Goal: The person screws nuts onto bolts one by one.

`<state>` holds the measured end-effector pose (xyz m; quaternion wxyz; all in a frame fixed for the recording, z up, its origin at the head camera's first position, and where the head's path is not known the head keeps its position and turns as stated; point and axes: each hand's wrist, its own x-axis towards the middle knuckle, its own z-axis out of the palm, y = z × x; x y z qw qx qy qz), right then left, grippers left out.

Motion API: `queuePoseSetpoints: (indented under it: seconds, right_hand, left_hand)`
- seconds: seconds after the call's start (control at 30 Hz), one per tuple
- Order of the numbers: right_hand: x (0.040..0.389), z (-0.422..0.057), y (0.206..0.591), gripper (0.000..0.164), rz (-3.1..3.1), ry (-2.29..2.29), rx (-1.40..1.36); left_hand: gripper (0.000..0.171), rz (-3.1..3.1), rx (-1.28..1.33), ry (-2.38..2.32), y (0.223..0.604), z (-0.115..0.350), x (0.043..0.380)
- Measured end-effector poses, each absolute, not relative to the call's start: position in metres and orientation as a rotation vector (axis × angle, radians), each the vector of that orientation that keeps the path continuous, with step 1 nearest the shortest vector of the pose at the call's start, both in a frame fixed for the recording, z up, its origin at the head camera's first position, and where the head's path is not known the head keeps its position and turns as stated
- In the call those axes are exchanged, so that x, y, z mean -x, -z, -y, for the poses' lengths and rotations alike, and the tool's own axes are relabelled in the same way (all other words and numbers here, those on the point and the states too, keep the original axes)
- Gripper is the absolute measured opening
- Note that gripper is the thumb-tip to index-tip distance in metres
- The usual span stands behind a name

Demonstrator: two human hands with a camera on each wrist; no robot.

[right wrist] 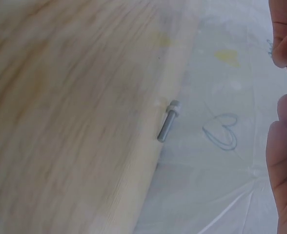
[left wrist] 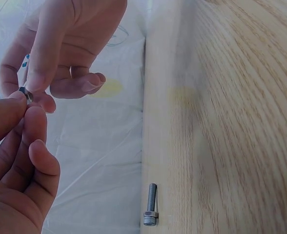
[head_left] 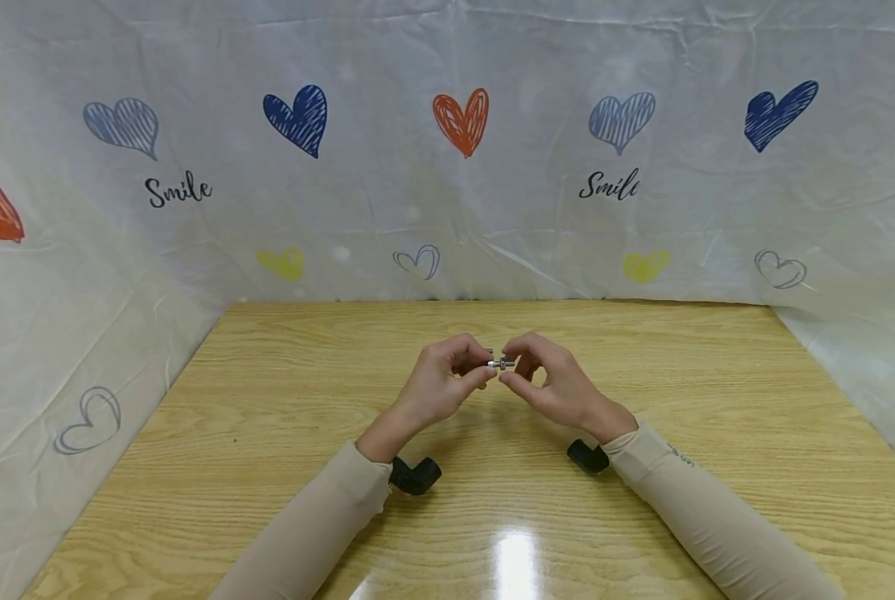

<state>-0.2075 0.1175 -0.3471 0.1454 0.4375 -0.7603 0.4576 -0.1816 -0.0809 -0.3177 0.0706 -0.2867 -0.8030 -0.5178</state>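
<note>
In the head view my left hand (head_left: pixel 440 379) pinches a small silver bolt (head_left: pixel 511 364) by one end between thumb and forefinger. The bolt lies level and points right, with a nut (head_left: pixel 502 364) partway along it. My right hand (head_left: pixel 556 383) curls its thumb and forefinger round this nut, one tip above and one below. In the left wrist view the left hand (left wrist: pixel 16 170) and right hand (left wrist: pixel 65 44) meet at the metal, mostly covered by fingers. A second bolt (left wrist: pixel 152 197), with a nut near its head, lies on the table; the right wrist view shows this bolt (right wrist: pixel 167 126) too.
The wood-grain table (head_left: pixel 267 383) runs back to a pale sheet (head_left: pixel 387 192) printed with hearts and the word Smile. Black angled pieces (head_left: pixel 415 477) sit under both wrists, at the beige sleeves (head_left: pixel 320 517).
</note>
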Motion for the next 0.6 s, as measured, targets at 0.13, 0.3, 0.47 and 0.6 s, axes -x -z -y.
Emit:
queuePoseSetpoints:
  seconds: [0.13, 0.3, 0.47, 0.6]
  right_hand:
    - [0.209, -0.117, 0.347, 0.020, 2.150, -1.314, -1.313]
    - [0.210, -0.116, 0.348, 0.016, 2.132, -1.300, -1.333]
    - [0.211, -0.116, 0.350, 0.011, 2.152, -1.282, -1.310]
    - [0.211, -0.115, 0.351, 0.017, 2.162, -1.272, -1.296]
  left_hand:
    - [0.005, 2.423, 0.857, 1.561, 0.321, 0.081, 0.184]
    - [0.005, 2.431, 0.856, 1.557, 0.338, 0.084, 0.196]
    - [0.007, 2.424, 0.865, 1.565, 0.350, 0.086, 0.204]
    - [0.006, 2.420, 0.873, 1.570, 0.352, 0.086, 0.204]
